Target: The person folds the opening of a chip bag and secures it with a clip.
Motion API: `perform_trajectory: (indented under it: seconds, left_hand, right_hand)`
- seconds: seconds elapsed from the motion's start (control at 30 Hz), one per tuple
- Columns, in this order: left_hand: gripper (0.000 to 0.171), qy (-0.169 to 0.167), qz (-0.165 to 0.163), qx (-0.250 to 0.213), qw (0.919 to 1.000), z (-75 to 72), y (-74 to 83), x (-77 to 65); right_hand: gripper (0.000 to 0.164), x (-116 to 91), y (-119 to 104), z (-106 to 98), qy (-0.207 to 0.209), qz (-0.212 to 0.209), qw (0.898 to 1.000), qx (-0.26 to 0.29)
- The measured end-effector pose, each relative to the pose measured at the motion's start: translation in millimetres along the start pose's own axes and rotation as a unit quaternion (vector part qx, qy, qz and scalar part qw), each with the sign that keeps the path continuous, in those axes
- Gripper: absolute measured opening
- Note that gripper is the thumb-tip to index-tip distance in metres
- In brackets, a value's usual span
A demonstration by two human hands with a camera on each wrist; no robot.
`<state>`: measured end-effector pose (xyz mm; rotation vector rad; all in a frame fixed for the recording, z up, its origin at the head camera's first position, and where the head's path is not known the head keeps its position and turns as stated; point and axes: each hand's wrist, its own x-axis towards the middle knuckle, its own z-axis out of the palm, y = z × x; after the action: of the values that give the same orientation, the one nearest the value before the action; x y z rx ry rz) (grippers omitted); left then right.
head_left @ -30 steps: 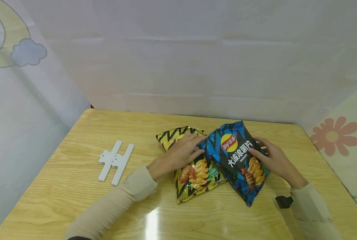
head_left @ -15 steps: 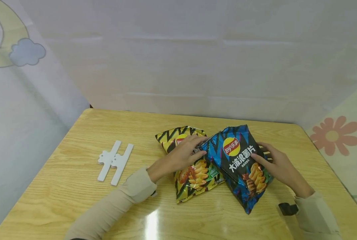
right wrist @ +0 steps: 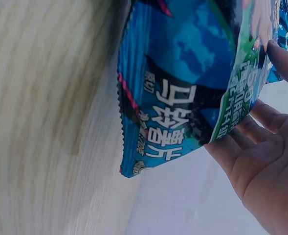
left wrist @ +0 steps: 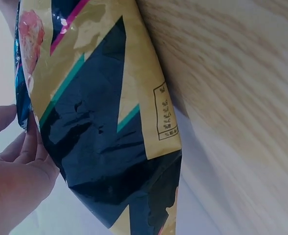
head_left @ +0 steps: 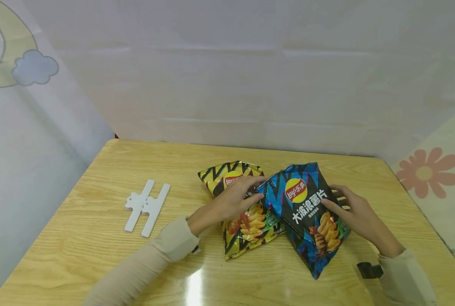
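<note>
With twelve at the table's far side, take the blue chip bag (head_left: 305,225) as your clock's centre: it slants front-up between your hands, its ten-o'clock corner overlapping the yellow chip bag (head_left: 252,223). You cannot tell from here whether its six-o'clock tip touches the wood.

Your left hand (head_left: 233,199), above the yellow bag, pinches that ten-o'clock corner between thumb and fingers. Your right hand (head_left: 353,214) grips the three-o'clock edge, thumb on the printed front, fingers behind. So your hands are apart, both clamped on the blue bag.

The step in hand looks like steadying and positioning this bag. The next move seems to call for both hands acting together, with a light squeeze so the contents don't crush, and care that the yellow bag beneath isn't dragged along.

The yellow bag lies at nine o'clock. Farther out that way, well apart from both bags, two white clips (head_left: 138,206) lie side by side on the wooden table (head_left: 78,238), untouched. Beyond the edge, between two and three, the backdrop shows a red flower (head_left: 424,173).
</note>
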<state>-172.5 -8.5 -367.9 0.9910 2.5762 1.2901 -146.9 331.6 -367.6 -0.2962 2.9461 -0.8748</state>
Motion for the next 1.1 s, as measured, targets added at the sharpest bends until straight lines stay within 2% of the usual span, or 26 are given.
perform_trajectory:
  seconds: [0.2,0.43,0.77,1.1]
  left_hand:
    - [0.046,-0.001,0.004,-0.019,0.9998,-0.6,1.0,-2.3]
    - [0.041,0.009,0.027,0.006,0.9996,0.9,1.1,-6.8]
    - [0.028,0.024,0.053,0.019,0.9981,2.2,0.3,-10.8]
    - [0.025,0.038,0.064,0.03,0.9968,1.2,2.0,-14.2]
  right_hand:
    - [0.063,-1,-2,-2,-0.003,0.009,1.0,0.0]
    - [0.06,-4,-6,1,-0.001,0.006,1.0,0.003]
    - [0.058,-5,-9,2,-0.004,0.002,1.0,0.008]
    - [0.055,-8,-14,4,-0.001,-0.006,1.0,0.004]
